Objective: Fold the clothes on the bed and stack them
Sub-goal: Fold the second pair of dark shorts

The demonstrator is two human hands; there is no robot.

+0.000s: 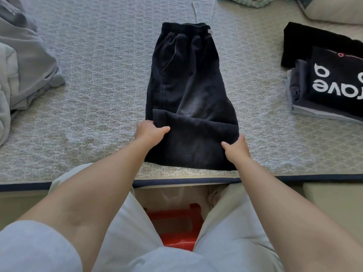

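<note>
Dark black trousers point(188, 79) lie lengthwise on the bed point(98, 95), waistband with white drawstrings at the far end. Their near part is doubled over, the hem edge lying across the middle. My left hand point(150, 132) grips the left side of that folded part, thumb on top and fingers tucked under. My right hand point(236, 149) holds the right side the same way. A stack of folded clothes point(322, 89) with a black lettered shirt on top sits at the right.
Rumpled grey garments point(25, 71) are heaped at the left edge. More striped clothes point(247, 1) and a pillow point(337, 10) lie at the far right. A red stool point(176, 222) stands on the floor between my legs, below the bed's near edge.
</note>
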